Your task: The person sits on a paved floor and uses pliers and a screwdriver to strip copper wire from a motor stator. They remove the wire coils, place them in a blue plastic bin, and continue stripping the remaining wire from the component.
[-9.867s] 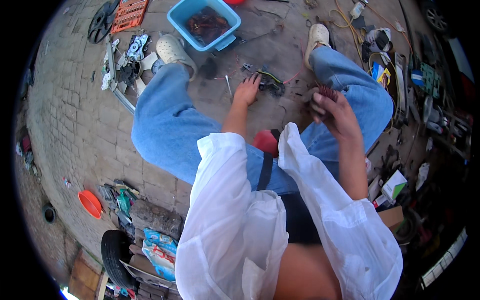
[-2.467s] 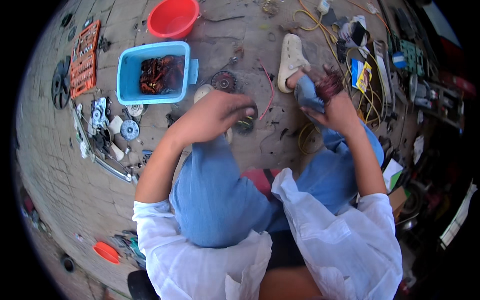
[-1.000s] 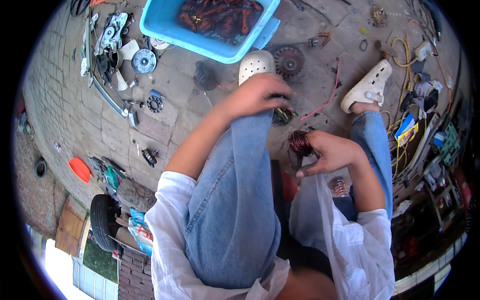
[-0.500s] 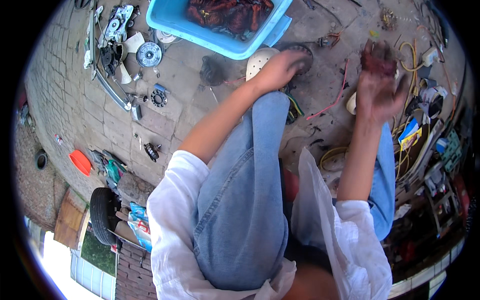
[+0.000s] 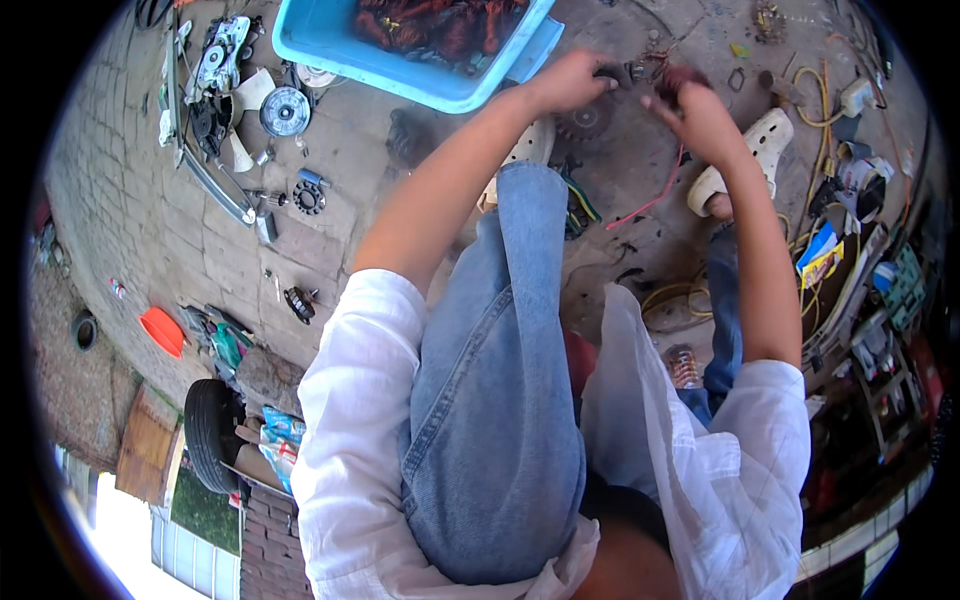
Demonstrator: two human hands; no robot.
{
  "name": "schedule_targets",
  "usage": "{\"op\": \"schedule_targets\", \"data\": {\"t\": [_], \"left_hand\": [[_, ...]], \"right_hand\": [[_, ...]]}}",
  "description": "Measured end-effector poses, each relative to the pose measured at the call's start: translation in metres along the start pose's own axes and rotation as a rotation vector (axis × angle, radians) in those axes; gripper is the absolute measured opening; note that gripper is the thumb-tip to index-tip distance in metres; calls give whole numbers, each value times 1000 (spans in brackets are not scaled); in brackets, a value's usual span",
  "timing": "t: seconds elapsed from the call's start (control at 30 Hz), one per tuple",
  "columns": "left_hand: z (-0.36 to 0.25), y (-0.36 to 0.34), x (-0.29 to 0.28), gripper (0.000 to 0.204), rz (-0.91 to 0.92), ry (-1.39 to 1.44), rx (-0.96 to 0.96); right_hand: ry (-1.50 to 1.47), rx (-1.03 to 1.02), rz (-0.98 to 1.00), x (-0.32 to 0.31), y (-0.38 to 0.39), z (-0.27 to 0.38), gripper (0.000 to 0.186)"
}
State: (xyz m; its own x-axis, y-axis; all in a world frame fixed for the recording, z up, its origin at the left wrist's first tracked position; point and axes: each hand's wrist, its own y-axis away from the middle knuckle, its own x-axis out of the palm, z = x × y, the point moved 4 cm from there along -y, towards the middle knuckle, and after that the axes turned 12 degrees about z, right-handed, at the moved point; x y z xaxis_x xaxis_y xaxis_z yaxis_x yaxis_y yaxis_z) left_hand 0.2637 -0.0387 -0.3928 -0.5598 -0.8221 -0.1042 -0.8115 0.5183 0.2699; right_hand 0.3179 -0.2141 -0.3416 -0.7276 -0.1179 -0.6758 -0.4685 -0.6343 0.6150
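Note:
Beside the blue tub's right corner, my left hand point(image 5: 572, 84) is closed on a small dark part point(image 5: 622, 74), whose kind I cannot make out. My right hand point(image 5: 706, 122) is a little to the right, its fingers curled round a dark reddish wire bundle point(image 5: 686, 78), blurred by motion. Some thin reddish wire ends point(image 5: 655, 62) show between the two hands. On the paving below my left hand lies a dark round toothed part point(image 5: 586, 120). The blue tub point(image 5: 430, 88) holds several bundles of copper-coloured wire point(image 5: 440, 25).
A red wire point(image 5: 650, 195) lies between my feet, which wear white perforated clogs point(image 5: 765, 145). Metal discs point(image 5: 285, 111) and a curved metal rail point(image 5: 215, 185) lie left. Yellow cable point(image 5: 825, 125) and scrap crowd the right. An orange bowl point(image 5: 161, 331) and a tyre point(image 5: 208, 435) are at lower left.
My right hand has swung forward and left with the reddish bundle, close to my left hand. My left hand has moved forward off the dark round part, now holding a small dark part.

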Motion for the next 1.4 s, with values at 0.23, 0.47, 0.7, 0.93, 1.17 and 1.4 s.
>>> {"op": "schedule_targets", "data": {"t": [0.23,0.47,0.7,0.93,1.17,1.4], "left_hand": [[-5,72,13,25,-139,15,-55],[-20,86,85,30,299,-587,84],[31,70,145,18,503,-1092,318],[12,74,127,15,383,-1025,350],[29,71,130,28,588,-1072,404],[-2,66,71,75,36,-177,97]], "right_hand": [[-174,13,461,27,29,41,29],[-33,97,312,60,22,24,23],[-231,255,184,41,14,3,23],[-884,200,-12,33,6,7,26],[-592,198,-344,26,16,10,19],[-1583,-71,-530,-8,37,37,14]]}}
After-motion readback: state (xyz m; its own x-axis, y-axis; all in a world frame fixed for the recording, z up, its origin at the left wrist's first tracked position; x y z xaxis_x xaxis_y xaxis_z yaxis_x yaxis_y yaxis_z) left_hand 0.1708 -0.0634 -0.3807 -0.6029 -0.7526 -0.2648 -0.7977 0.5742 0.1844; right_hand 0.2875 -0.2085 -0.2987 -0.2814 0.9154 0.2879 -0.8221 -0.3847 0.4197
